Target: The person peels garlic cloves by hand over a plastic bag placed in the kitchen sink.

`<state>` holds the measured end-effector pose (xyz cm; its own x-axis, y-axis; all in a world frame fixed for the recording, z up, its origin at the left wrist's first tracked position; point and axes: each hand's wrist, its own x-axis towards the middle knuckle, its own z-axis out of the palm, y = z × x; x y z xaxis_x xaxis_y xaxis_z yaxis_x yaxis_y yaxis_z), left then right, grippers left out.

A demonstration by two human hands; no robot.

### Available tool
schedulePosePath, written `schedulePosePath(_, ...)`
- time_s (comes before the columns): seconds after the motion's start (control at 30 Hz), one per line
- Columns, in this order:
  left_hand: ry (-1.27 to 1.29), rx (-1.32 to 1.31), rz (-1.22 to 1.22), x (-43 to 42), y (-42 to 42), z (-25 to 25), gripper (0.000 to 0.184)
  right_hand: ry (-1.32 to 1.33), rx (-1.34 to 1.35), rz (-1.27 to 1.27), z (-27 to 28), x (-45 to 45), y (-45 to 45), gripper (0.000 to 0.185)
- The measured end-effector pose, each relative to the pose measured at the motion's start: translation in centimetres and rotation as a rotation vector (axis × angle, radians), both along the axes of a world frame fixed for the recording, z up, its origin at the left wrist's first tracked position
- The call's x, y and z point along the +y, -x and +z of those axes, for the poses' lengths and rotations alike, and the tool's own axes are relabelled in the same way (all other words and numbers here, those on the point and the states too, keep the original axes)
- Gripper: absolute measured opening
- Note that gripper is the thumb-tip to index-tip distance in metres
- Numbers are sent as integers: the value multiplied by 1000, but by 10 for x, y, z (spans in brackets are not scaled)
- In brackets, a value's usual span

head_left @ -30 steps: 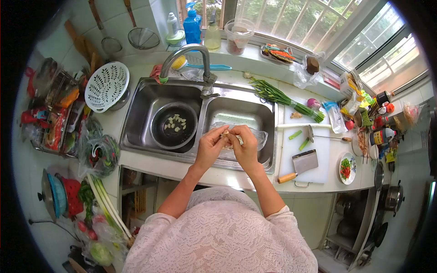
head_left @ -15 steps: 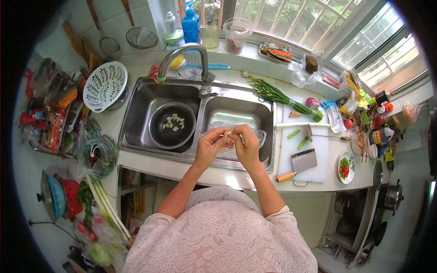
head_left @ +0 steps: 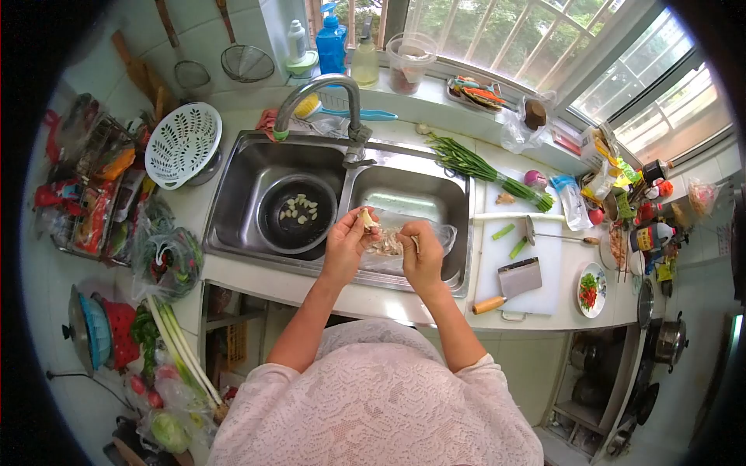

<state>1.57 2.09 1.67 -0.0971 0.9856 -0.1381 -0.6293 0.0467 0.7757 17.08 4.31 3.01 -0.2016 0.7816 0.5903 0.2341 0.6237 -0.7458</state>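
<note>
Between the thumb and fingers of my left hand (head_left: pixel 343 250) is a pale garlic clove (head_left: pixel 367 220), held over the divider side of the right sink basin. My right hand (head_left: pixel 424 258) is closed a little to the right, pinching a scrap that looks like garlic skin (head_left: pixel 417 243). Below both hands a clear plastic bag (head_left: pixel 444 233) lies in the right basin, with loose garlic skins (head_left: pixel 386 244) in it. In the left basin stands a dark metal bowl (head_left: pixel 270 227) holding several peeled garlic cloves (head_left: pixel 298 208).
The faucet (head_left: pixel 355 116) arches over the sink. To the right, a white cutting board (head_left: pixel 536 295) bears a cleaver (head_left: pixel 520 276), a ladle (head_left: pixel 530 231) and green pieces. Green stalks (head_left: pixel 489 172) lie behind it; a plate of chopped peppers (head_left: pixel 591 311) stands farther right. A white colander (head_left: pixel 183 145) is at left.
My hands have moved apart: the left slightly left with the clove, the right slightly right and down. The garlic skins in the bag now show between them.
</note>
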Motion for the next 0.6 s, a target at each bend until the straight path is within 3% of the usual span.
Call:
schedulePosePath(0.3,-2,10,-114,-4,4,9,29,-20,-165,-138,-16,30,-1,11)
schedulePosePath(0.37,-35,72,-110,-4,4,6,29,66,-36,-54,3,23,3,10)
schedulePosePath(0.6,-129,266,-126,-4,-2,8,27,70,-29,94,30,14,10,10)
